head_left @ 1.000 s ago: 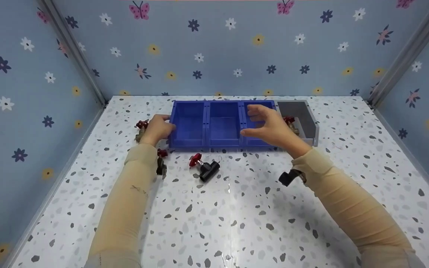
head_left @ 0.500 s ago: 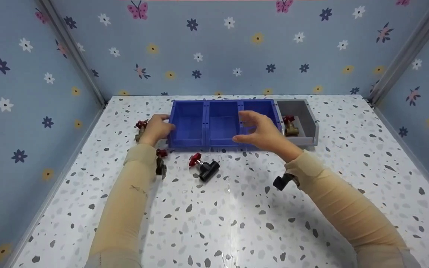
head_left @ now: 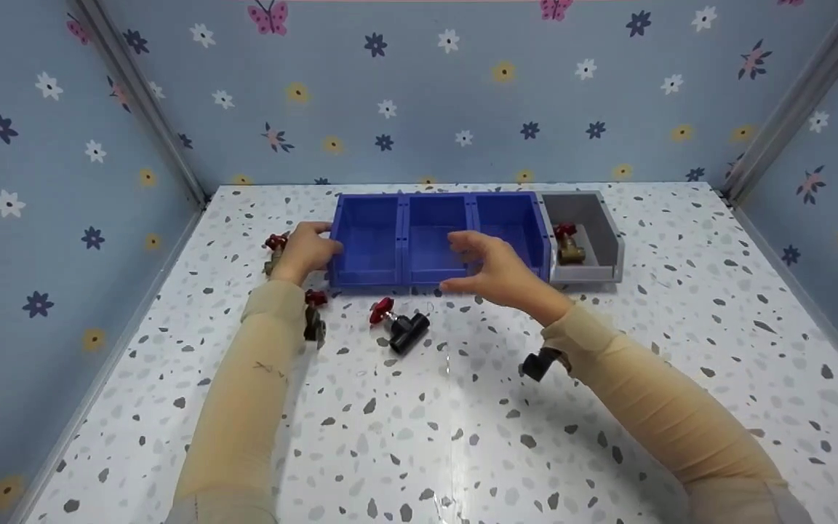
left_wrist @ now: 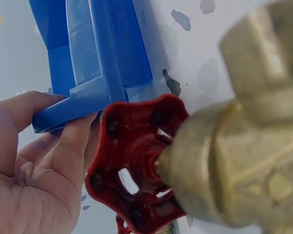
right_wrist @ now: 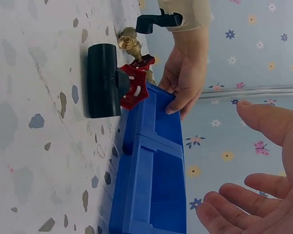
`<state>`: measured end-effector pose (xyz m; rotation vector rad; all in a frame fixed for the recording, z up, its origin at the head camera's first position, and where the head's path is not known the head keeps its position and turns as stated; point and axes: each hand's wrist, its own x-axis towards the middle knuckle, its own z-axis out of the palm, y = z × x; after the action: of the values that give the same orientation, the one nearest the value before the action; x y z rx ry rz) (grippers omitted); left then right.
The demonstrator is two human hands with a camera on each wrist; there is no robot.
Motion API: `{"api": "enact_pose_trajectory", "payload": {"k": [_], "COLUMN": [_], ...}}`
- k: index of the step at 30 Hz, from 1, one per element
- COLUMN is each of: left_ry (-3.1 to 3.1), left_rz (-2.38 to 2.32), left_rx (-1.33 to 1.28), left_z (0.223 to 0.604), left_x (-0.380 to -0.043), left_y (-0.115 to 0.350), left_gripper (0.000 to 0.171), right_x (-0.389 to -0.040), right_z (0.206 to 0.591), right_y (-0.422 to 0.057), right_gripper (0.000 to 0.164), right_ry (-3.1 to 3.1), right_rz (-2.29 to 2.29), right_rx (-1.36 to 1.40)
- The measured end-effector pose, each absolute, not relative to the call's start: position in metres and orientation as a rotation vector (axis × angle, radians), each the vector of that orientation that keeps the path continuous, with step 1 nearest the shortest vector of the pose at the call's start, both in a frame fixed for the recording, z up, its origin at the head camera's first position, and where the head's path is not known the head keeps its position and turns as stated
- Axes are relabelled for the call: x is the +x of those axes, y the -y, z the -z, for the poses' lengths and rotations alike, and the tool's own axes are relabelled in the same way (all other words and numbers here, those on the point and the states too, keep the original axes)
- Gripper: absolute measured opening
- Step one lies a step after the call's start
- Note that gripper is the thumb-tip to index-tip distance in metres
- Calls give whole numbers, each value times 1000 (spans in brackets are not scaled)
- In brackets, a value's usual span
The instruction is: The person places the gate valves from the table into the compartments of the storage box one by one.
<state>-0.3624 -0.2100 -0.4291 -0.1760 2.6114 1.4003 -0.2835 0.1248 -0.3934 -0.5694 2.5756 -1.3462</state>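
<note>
Blk valve (head_left: 403, 329) on worktop (head_left: 492, 466); might roll if knocked. R hand (head_left: 500, 276), fingers spread & empty, hangs nr mid blue bin (head_left: 423, 278): low sweep could clip rim. L hand (head_left: 306, 251) pinches L blue bin (head_left: 366, 279) by wall; tug could skew it.

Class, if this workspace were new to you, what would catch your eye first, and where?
Probably the row of blue bins toward the back of the table, with a grey bin at its right end. The left hand grips the row's left edge, while the right hand, holding nothing, hovers near the bins. Red handwheels stand out: one on a black valve lying before the row, another on a brass valve inside the grey bin.
</note>
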Motion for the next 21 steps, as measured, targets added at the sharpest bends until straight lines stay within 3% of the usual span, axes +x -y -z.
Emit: {"api": "enact_pose_trajectory", "payload": {"k": [21], "left_ry": [-2584], "left_rz": [-1399], "left_rx": [-199], "left_z": [430], "left_x": [-365], "left_y": [210], "left_gripper": [60], "right_x": [-280], "right_z": [417], "right_y": [-102], "right_gripper": [82], "right_ry": [-2504], "right_rz": [1325], "right_rx": [-679]}}
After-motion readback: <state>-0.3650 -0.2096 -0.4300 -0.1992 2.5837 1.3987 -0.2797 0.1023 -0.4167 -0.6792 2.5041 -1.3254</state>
